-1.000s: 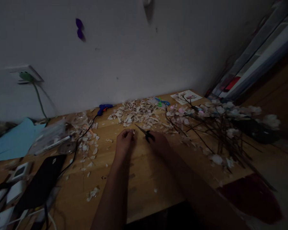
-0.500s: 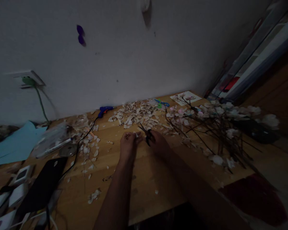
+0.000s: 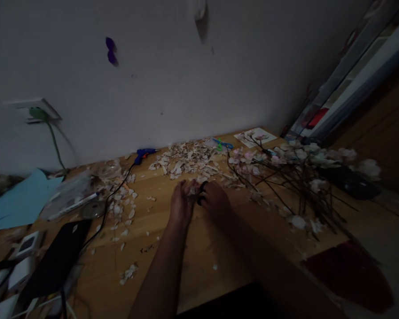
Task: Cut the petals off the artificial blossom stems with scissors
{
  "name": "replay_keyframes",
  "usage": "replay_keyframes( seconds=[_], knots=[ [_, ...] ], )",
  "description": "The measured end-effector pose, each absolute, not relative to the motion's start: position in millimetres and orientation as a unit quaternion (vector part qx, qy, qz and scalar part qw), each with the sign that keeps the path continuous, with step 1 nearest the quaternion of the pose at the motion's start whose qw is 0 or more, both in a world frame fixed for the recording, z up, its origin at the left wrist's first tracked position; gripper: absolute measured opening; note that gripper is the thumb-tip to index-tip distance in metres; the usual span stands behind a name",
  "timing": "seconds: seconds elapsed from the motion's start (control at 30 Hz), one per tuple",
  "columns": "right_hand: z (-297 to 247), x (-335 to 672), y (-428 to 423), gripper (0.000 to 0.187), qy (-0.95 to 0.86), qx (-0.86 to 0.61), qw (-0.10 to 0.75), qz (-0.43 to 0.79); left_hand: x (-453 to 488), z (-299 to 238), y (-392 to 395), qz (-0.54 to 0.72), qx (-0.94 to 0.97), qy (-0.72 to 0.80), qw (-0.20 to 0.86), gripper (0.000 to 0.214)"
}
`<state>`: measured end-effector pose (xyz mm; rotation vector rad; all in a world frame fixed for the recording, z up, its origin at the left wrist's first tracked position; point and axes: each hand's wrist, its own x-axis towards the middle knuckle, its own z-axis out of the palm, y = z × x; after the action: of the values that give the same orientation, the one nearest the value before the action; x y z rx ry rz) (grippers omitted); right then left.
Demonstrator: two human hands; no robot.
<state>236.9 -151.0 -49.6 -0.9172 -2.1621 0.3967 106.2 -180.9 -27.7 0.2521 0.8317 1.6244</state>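
Left hand (image 3: 181, 201) and right hand (image 3: 217, 200) have drawn together since the earlier frame. Leftmost, a black cord (image 3: 103, 220) runs past loose petals (image 3: 132, 213); a tug could scatter them. Next, the left hand seems to pinch a small pale piece (image 3: 192, 191), just beside the scissors (image 3: 201, 195) gripped by the right hand; with the blades hidden, a misjudged cut could nick skin. Rightmost, flower branches (image 3: 306, 188) could topple if the right elbow swung outward.

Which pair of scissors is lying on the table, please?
The blue-and-green scissors, beside the pile of pale scraps. The other pair, the black-handled scissors, is in the right hand.
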Motion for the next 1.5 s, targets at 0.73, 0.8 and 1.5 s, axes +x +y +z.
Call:
replay_keyframes(
  seconds=[0.73, 0.8, 1.5],
  knots=[
    [-57.1, 230.5, -137.5, 0.031, -0.572, -0.399, 0.518, 0.495, 129.1, -49.6, -177.6, 0.722, 0.138, 0.380, 0.561, 0.033],
    [-58.8, 231.1, -137.4, 0.030, -0.581, -0.413, 0.507, 0.484, 127.7, -50.4, -176.6, 0.731, 0.128, 0.378, 0.554, 0.032],
    [-39.0, 237.7, -159.7, 0.018, -0.811, -0.479, 0.221, 0.252, 112.4, -49.2, -173.6, 0.783, 0.150, 0.368, 0.479, 0.029]
  ],
)
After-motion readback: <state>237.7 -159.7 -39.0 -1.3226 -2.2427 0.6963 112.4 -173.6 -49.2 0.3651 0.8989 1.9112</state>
